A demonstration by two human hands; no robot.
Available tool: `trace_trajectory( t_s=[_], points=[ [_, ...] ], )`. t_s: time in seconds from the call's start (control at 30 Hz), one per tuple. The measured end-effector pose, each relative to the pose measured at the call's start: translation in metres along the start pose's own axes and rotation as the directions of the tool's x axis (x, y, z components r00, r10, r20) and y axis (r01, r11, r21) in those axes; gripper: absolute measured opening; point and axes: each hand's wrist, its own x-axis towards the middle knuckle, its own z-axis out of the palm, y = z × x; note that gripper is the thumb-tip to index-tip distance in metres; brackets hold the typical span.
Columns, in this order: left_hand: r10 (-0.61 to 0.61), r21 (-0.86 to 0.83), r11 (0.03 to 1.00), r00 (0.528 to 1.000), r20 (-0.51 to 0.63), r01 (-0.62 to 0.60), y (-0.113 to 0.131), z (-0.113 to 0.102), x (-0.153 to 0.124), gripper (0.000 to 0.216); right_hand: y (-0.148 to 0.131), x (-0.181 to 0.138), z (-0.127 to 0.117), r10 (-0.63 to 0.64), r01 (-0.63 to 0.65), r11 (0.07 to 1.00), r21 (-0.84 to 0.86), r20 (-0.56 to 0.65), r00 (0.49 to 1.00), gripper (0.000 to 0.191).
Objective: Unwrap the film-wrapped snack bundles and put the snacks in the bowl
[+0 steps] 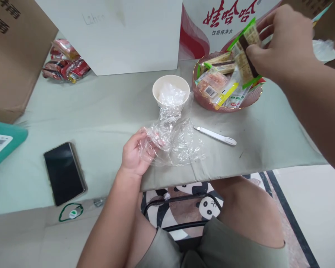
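Observation:
My right hand (281,41) grips a packaged snack bar (247,56), pale with a dark middle band and green wrapper ends. It is over a pink, gold-rimmed bowl (209,106) filled with several wrapped snacks. My left hand (138,152) is closed on crumpled clear plastic film (170,137), which spreads over the cloth and reaches up to a paper cup (158,89). Inside the cup sits more crumpled clear plastic (171,93). A white utility knife (214,135) lies to the right of the film.
A phone (64,173) and the corner of a teal object (5,139) lie on the left. Several red-wrapped packets (64,63) rest behind. A white box (123,37) and a red-and-white carton (195,41) stand along the back. The cloth-covered table (114,100) ends just above my legs.

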Motion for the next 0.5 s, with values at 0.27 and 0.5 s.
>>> trace_trajectory(
  t_s=[0.27,0.5],
  points=[
    [-0.001,-0.021,1.0,1.0,0.003,0.001,0.001,-0.004,0.001,0.007,0.002,0.002,0.006,-0.016,0.041,0.973,-0.229,0.111,0.994,0.012],
    [-0.063,-0.049,0.997,0.998,0.0,0.063,0.005,-0.004,-0.002,0.01,0.015,0.009,-0.002,0.084,-0.014,0.926,-0.378,0.17,0.982,0.017]
  ],
)
